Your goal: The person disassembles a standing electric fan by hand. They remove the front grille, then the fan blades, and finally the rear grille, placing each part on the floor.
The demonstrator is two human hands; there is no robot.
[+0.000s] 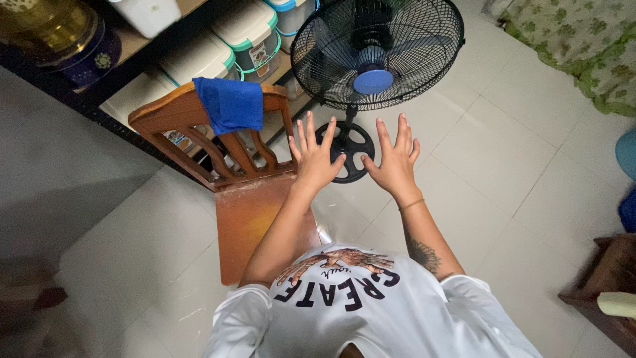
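Note:
My left hand [314,156] and my right hand [395,158] are both stretched out in front of me, palms down, fingers spread, holding nothing. They hover above the round black base [349,149] of a black standing fan [376,53] with blue blades. My left hand is over the right edge of a brown wooden chair [245,199]. A blue cloth [230,104] hangs over the chair's backrest, apart from both hands.
Behind the chair, a dark shelf [132,46] holds white lidded storage boxes [248,33] and a gold and blue vessel [63,33]. A green patterned fabric [583,46] lies at top right. Dark wooden furniture [606,285] stands at the right edge. White floor tiles [503,166] surround everything.

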